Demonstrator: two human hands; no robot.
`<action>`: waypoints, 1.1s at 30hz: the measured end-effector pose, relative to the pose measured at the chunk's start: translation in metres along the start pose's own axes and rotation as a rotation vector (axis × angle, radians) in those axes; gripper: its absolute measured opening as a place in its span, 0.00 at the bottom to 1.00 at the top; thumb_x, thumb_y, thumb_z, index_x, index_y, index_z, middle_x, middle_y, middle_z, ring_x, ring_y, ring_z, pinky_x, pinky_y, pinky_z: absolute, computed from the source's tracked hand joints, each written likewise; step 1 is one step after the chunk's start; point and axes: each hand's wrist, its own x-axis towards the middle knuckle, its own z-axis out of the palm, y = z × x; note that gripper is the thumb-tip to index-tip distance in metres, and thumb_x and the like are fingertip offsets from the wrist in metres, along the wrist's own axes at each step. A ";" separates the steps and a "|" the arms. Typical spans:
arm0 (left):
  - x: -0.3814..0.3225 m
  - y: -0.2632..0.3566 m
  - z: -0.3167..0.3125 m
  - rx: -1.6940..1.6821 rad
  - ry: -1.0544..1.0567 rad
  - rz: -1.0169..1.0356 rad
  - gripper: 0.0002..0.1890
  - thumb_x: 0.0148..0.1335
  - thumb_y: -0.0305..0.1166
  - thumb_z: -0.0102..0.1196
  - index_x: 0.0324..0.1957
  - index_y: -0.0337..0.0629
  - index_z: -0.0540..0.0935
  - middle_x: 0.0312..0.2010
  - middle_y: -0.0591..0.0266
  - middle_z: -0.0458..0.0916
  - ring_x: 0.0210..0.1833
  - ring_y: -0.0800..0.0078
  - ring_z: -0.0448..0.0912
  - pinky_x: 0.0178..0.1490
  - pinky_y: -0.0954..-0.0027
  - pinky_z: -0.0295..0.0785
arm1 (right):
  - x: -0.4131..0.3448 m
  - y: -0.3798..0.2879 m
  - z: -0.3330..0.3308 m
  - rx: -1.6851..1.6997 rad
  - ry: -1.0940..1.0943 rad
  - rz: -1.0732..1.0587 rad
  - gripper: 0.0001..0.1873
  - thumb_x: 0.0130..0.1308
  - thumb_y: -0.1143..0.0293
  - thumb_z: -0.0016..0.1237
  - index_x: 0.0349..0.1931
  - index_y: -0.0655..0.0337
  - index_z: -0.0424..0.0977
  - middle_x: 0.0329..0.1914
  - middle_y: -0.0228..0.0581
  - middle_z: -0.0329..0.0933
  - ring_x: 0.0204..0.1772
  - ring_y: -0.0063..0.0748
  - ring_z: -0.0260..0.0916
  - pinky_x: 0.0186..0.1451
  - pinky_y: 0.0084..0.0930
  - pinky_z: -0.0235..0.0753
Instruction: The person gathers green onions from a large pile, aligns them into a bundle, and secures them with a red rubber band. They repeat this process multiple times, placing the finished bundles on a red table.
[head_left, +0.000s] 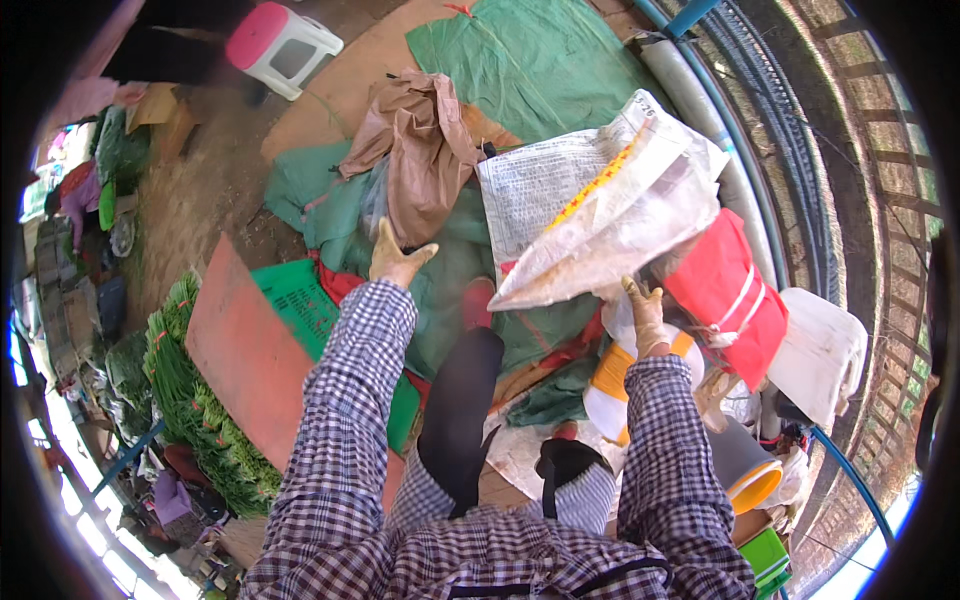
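Observation:
My left hand (397, 256), in a pale work glove, is held out with thumb and fingers apart and nothing in it. It is nearest to a crumpled brown plastic bag (427, 150), just beyond its fingertips. My right hand (646, 319), also gloved, has its fingers spread at the lower edge of a white woven sack (615, 217); whether they touch it is unclear. The sack lies partly folded over, with printed writing and a yellow stripe. Under the bag and between my hands spreads green plastic sheeting (450, 300).
At left, bundled green vegetables (180, 360) lie beside a reddish board (247, 337). A pink-topped stool (281, 45) stands ahead. To the right are a tied red bundle (727, 292), a grey bucket (739, 457) and a blue pipe rail (750, 180). Another person's hand (129, 94) shows upper left.

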 end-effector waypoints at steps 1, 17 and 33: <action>0.032 0.012 0.004 0.075 -0.017 0.016 0.66 0.43 0.58 0.71 0.75 0.40 0.43 0.74 0.47 0.51 0.77 0.52 0.50 0.76 0.61 0.49 | 0.022 -0.001 0.014 -0.022 0.087 0.025 0.67 0.47 0.43 0.69 0.72 0.76 0.39 0.73 0.61 0.55 0.73 0.48 0.56 0.73 0.32 0.55; 0.108 0.146 0.211 -0.848 -0.357 -0.153 0.30 0.63 0.44 0.57 0.61 0.36 0.67 0.46 0.52 0.79 0.47 0.63 0.79 0.45 0.62 0.75 | 0.068 0.012 0.085 0.390 0.059 -0.272 0.17 0.67 0.68 0.49 0.52 0.69 0.70 0.44 0.40 0.76 0.45 0.35 0.75 0.53 0.29 0.75; 0.002 0.095 0.223 -1.067 -1.563 -0.416 0.38 0.63 0.54 0.58 0.66 0.38 0.66 0.60 0.49 0.75 0.58 0.64 0.77 0.61 0.66 0.70 | 0.065 0.022 0.104 -0.113 0.111 -0.193 0.26 0.63 0.68 0.58 0.59 0.67 0.68 0.54 0.38 0.73 0.50 0.27 0.71 0.53 0.22 0.74</action>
